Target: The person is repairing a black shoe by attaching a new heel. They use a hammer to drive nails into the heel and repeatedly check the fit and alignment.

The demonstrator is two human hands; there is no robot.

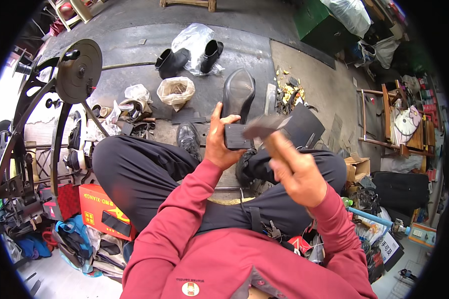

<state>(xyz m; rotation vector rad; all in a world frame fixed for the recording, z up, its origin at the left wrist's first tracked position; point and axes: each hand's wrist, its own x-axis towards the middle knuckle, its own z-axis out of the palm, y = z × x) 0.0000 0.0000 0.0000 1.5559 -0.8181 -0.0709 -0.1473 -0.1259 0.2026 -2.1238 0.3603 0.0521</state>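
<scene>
Left hand: fingers wrapped around the heel end of one black shoe, sole upward, toe pointing far, between the knees at centre. Right hand: clenched on a blurred hammer-like tool, its head just right of the ridged heel; contact cannot be told. Shoe, handling: probably light, sole stiff, upper softer, smooth sole perhaps slippery; best held at the heel sides, fingers off the ridged face. Farther left: scrap-filled bag; two black boots. Far right: scattered scraps. Left: wheeled machine.
</scene>
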